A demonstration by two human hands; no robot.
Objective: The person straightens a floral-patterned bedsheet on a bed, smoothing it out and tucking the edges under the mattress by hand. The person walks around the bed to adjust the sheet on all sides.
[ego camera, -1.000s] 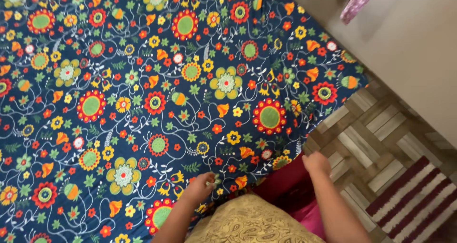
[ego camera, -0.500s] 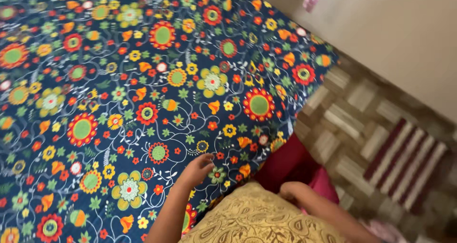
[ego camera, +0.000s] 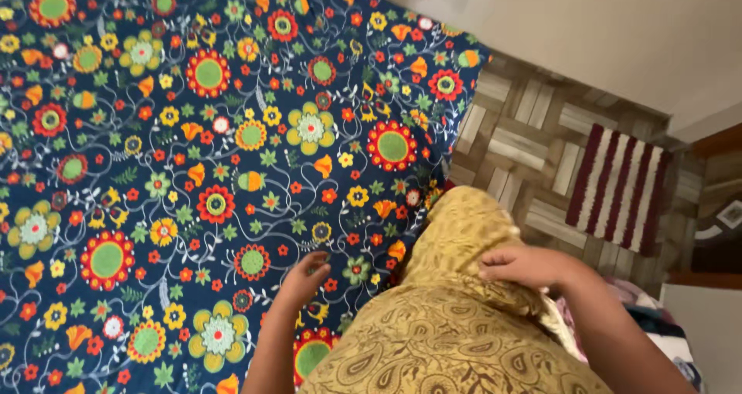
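Note:
A dark blue bedsheet (ego camera: 193, 154) with bright red, yellow and green flowers covers the bed and fills the left of the view. My left hand (ego camera: 303, 276) lies flat on the sheet near its front edge, fingers spread. My right hand (ego camera: 519, 266) grips a fold of mustard-yellow paisley cloth (ego camera: 440, 332), which drapes over the bed's corner at the bottom centre. The cloth hides the bed's near edge.
A wood-pattern tiled floor (ego camera: 525, 143) lies to the right of the bed. A maroon and white striped mat (ego camera: 622, 185) sits on it by a beige wall (ego camera: 587, 31). A dark patterned mat (ego camera: 723, 216) shows at the far right edge.
The view has swung right and down. My right hand rose from the bed's edge and took hold of the yellow cloth, which now covers the red fabric seen before. My left hand stayed on the sheet.

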